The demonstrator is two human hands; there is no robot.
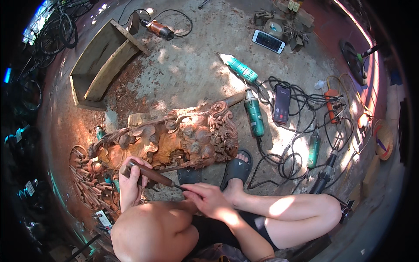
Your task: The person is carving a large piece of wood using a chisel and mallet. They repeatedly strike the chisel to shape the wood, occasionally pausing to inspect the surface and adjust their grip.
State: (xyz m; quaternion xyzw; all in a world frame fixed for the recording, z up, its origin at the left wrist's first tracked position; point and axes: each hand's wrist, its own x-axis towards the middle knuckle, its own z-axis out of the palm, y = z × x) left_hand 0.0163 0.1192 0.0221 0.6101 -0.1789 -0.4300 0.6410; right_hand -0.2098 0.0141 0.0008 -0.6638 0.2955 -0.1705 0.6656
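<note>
L hand [132, 181]: fingers curled round wooden handle of chisel-type tool [153, 174]; R hand [209, 200]: fingers roughly side by side, tips at the dark metal shank; can't tell if thumb + fingers truly pinch it, far end hidden

Tool loc.: in the air betw. body and carved wood panel [174, 142], handle slanting down toward R hand

Handling (est.): tool prob. fairly light, stiff; handle looks smooth, might slip a bit if dusty. Best hold = full wrap on wood w/ L, fingertips on shank only, clear of any edge

Panel on floor, prob. heavy + rigid; deep scrollwork at R end likely to chip, so lift by solid lower body, not relief

Nearby: pile of slim brown tools [94, 187] L of panel; green rotary tool [254, 115] + phone [282, 104] to R
</note>
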